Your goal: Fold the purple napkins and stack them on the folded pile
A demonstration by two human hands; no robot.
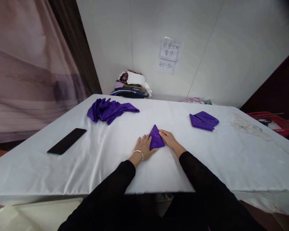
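Observation:
A purple satin-like cloth napkin (pixel 157 140), folded into a small triangle with its tip pointing away from me, lies on the white-covered table (pixel 115 160). My left hand (pixel 144 147), with a silver bangle at the wrist, rests flat along the left side of the triangle, fingers spread and fingertips on the fabric. At the right edge, my right hand (pixel 168 138) has its fingers closed together on the napkin's side. Its thumb is partly hidden.
A crumpled purple cloth (pixel 108 110) and a dark tablet (pixel 67 141) lie to the left. Another folded purple napkin (pixel 203 121) sits to the right. Stacked clothes (pixel 132 85) stand by the wall behind; a red basket (pixel 274 123) is beyond the table's right edge.

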